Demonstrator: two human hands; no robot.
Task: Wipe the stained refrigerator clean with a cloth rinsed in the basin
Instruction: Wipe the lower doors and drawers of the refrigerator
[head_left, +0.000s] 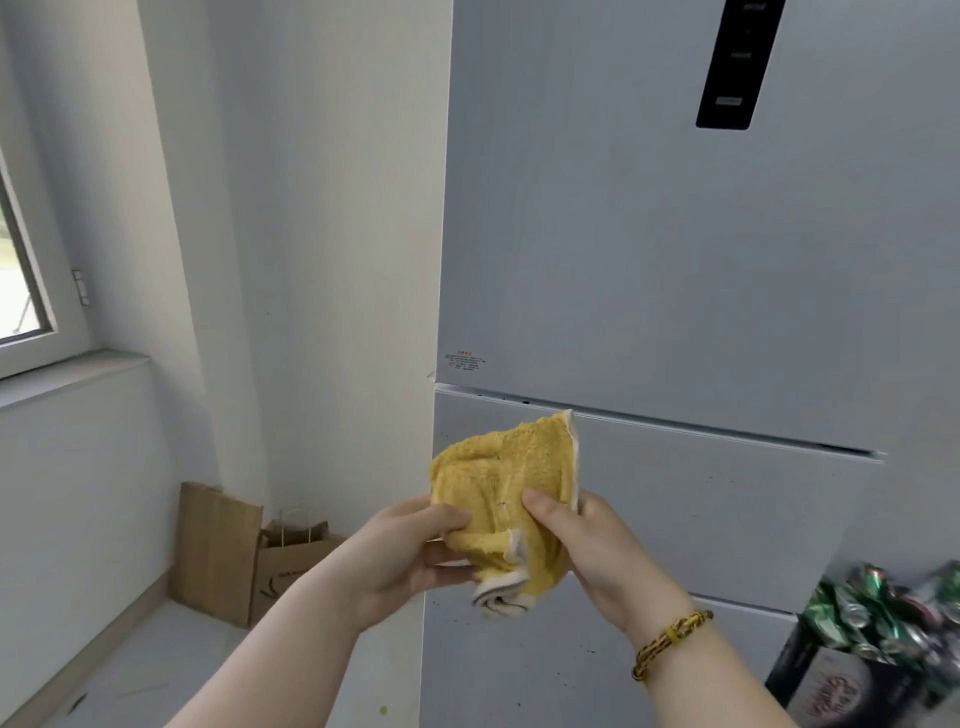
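The yellow cloth (511, 499) is held up in front of the refrigerator (675, 260), at about six o'clock from the middle of the view, just below the seam between the upper door and the drawer front (737, 514). Whether it touches the refrigerator cannot be told.

It is gripped from both sides. The left hand (410, 556), at eight o'clock of the cloth, is curled round the bunched lower edge, thumb over the top and fingers tucked beneath. The right hand (597, 551), at four o'clock, is closed in a pinch, thumb laid flat on the front face and fingers hidden behind. The cloth is crumpled; a white-edged corner is seen hanging at six o'clock and another is raised toward one.

The lower fronts are dotted with small dark specks (589, 649). A black control panel (735, 62) is set in the upper door at one o'clock, and a small sticker (464, 360) is stuck at that door's lower left corner. A braided bracelet (670, 636) is worn on the right wrist. Crushed green cans (893, 613), blurred, are piled on a dark box (841, 686) at four o'clock. Two brown paper bags (215, 551) are leaned against the wall at eight o'clock, and a window (21, 291) is seen at nine.
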